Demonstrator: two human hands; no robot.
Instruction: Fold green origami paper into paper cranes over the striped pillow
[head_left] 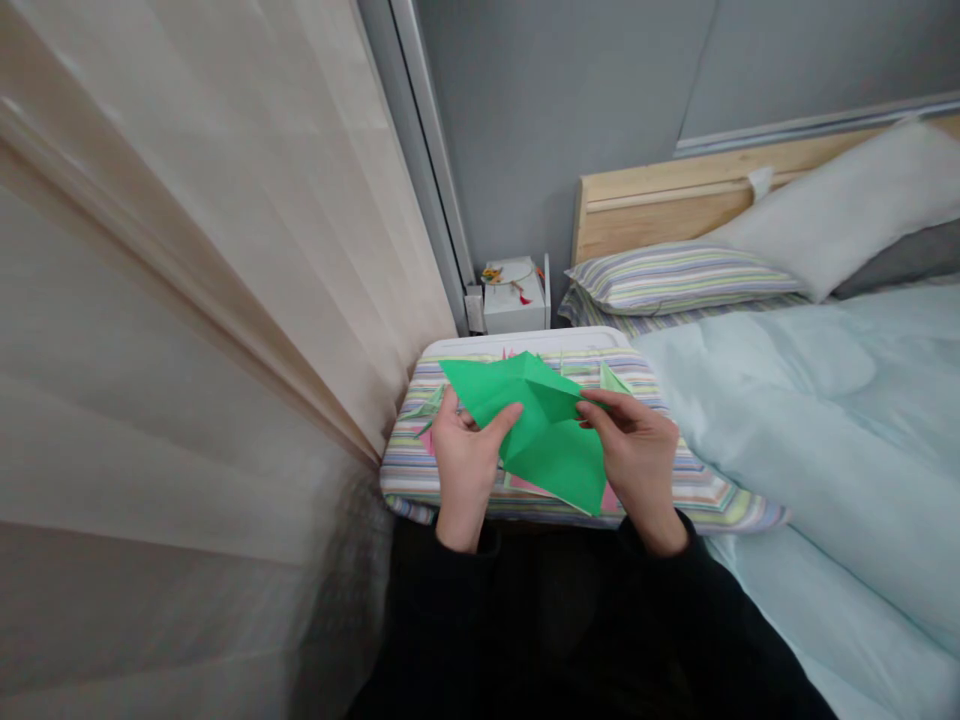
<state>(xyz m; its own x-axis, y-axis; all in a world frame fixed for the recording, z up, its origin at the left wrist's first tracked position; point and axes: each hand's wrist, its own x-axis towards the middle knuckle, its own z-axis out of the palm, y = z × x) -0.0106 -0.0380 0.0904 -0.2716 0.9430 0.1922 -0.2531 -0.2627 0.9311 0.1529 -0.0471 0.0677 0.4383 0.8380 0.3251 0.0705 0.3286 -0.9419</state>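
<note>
Over striped cloth (pixel 411 470), green origami paper (pixel 544 440) between both hands (pixel 466 465) (pixel 637 462)

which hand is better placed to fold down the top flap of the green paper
Probably the right hand: its fingers already lie along the upper flap of the green origami paper. The left hand holds the sheet's left side, away from that flap, and looks better kept steadying it.

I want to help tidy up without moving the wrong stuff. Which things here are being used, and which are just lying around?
Being used:
folded green paper, held by left hand and right hand
pink paper pieces

Just lying around:
white box
striped pillow
pale blue duvet
</note>
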